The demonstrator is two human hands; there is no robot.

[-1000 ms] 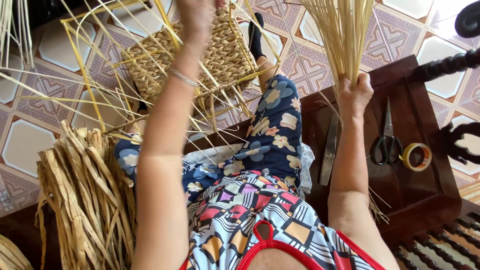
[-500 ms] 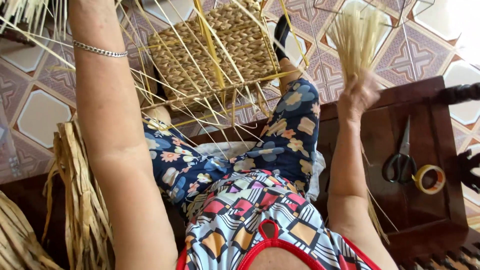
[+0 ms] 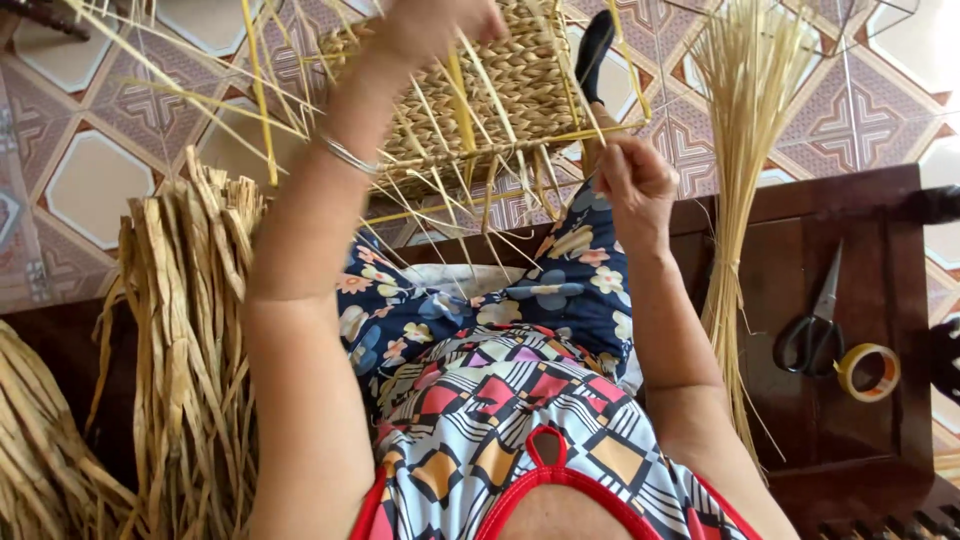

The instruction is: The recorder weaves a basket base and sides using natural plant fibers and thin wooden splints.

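Observation:
A half-woven straw basket [image 3: 520, 80] on a yellow wire frame rests over my knees, with loose pale strands sticking out all round. My left hand [image 3: 440, 28], a thin bracelet on its wrist, is closed around upright strands at the basket's near top edge. My right hand [image 3: 632, 180] sits at the basket's lower right corner, its fingers pinched together on a strand there. A bundle of thin pale stalks [image 3: 745, 160] stands just right of that hand, apart from it, leaning on the dark wooden bench [image 3: 860, 230].
Black-handled scissors [image 3: 815, 335] and a roll of yellow tape [image 3: 868, 372] lie on the bench at the right. Thick bundles of dried flat fibre [image 3: 190, 330] are heaped at the left. Patterned floor tiles [image 3: 90, 170] lie beyond.
My right hand let go of the bundle of thin stalks and came down left to the basket's corner. My left arm shifted right along the basket's top.

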